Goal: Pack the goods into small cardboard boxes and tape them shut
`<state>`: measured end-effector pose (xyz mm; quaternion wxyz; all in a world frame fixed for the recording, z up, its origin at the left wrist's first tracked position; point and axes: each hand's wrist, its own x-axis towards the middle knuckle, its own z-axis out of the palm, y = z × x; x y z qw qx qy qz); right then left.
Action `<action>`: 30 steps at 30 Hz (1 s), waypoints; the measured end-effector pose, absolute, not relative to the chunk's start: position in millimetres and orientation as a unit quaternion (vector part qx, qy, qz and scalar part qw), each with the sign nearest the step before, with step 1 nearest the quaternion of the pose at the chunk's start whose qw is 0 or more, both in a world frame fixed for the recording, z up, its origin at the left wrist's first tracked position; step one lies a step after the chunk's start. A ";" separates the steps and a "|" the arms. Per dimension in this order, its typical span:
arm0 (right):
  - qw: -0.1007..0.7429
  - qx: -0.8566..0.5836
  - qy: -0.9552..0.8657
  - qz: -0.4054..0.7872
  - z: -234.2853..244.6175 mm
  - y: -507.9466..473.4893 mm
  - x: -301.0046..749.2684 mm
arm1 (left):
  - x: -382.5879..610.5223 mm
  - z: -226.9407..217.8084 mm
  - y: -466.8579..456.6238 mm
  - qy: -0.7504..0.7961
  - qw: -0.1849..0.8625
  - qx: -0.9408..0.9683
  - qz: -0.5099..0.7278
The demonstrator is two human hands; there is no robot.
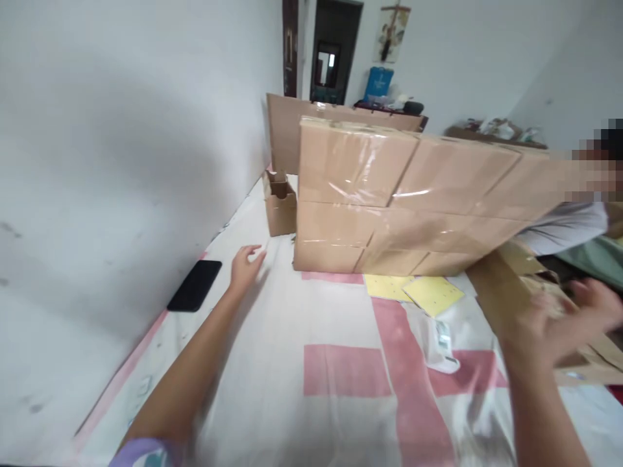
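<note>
The big block of brown boxes [389, 194] is wrapped in shiny tape and is stood on a white and pink cloth [341, 370], in the middle, a little way out from the white wall [121, 162]. The left hand [246, 266] is stretched out flat over the cloth, near the bottom left corner of the block but not touching it. Its fingers are held a little apart and nothing is held in them. A black phone [195, 285] is laid just beside this hand, by the wall. A small open box [280, 207] is set left of the block. Two yellow sheets [413, 288] are laid on the cloth under the block's front edge, and a white packet [440, 344] is laid near them. The right hand [559, 324] is seen on the right, over a flat piece of brown cardboard [491, 288]. It is blurred, so it cannot be told if its fingers are apart or closed. Another person's sleeve [564, 227] is seen behind the block.
</note>
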<state>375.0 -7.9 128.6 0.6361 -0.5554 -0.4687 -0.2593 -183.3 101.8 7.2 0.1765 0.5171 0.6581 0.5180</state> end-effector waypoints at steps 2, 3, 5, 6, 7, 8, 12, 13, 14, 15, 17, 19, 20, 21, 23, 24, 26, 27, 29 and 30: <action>0.596 -0.497 -0.594 -0.211 137.0 20.9 272.0 | -186.8 6.4 149.1 0.653 0.200 0.502 0.530; 0.561 -0.470 -0.659 -0.172 135.3 33.4 218.3 | -187.5 6.1 172.6 0.651 0.214 0.497 0.533; 0.493 -0.393 -0.774 -0.048 122.1 54.7 117.1 | -188.0 4.9 213.7 0.637 0.233 0.501 0.537; 0.464 -0.373 -0.803 0.019 112.3 64.6 72.5 | -188.1 3.7 229.8 0.628 0.239 0.509 0.538; 0.445 -0.363 -0.816 0.072 101.7 75.0 33.2 | -188.3 1.7 242.2 0.620 0.244 0.515 0.539; 0.426 -0.372 -0.816 0.120 91.2 86.5 -0.5 | -188.8 -1.1 251.0 0.614 0.246 0.520 0.540; 0.321 -0.527 -0.757 0.214 62.7 144.3 -83.8 | -195.1 -20.7 260.5 0.627 0.242 0.501 0.545; 0.305 -0.552 -0.744 0.221 59.5 159.2 -93.8 | -197.6 -26.1 260.1 0.633 0.237 0.491 0.549; 0.300 -0.567 -0.736 0.218 57.7 173.2 -100.6 | -200.1 -30.8 259.8 0.637 0.232 0.482 0.554; 0.304 -0.578 -0.729 0.207 56.9 185.8 -105.0 | -202.3 -34.4 260.0 0.640 0.227 0.475 0.560; 0.308 -0.613 -0.706 0.176 57.5 206.9 -109.1 | -205.3 -37.8 262.3 0.643 0.219 0.464 0.568; 0.294 -0.663 -0.673 0.145 59.5 223.2 -110.6 | -206.3 -36.6 265.2 0.651 0.211 0.452 0.572; 0.282 -0.681 -0.663 0.132 60.3 229.9 -111.2 | -206.6 -34.8 266.1 0.656 0.205 0.445 0.574; 0.267 -0.693 -0.659 0.115 60.6 236.0 -112.1 | -207.0 -32.7 266.3 0.663 0.198 0.435 0.577; 0.234 -0.707 -0.663 0.072 58.6 246.7 -115.0 | -209.1 -28.3 264.7 0.680 0.184 0.406 0.583; 0.216 -0.716 -0.662 0.050 56.2 251.9 -116.9 | -210.9 -26.5 263.3 0.689 0.178 0.387 0.586; 0.180 -0.747 -0.640 0.020 49.0 262.4 -120.8 | -215.7 -24.3 260.0 0.709 0.173 0.348 0.588; 0.164 -0.763 -0.625 0.015 44.7 267.9 -122.2 | -218.2 -23.9 258.3 0.717 0.174 0.332 0.588; 0.144 -0.784 -0.603 0.021 36.1 278.8 -122.3 | -222.3 -24.2 255.4 0.728 0.182 0.312 0.582; 0.139 -0.790 -0.597 0.027 32.5 283.9 -120.9 | -223.6 -24.8 254.0 0.732 0.188 0.308 0.578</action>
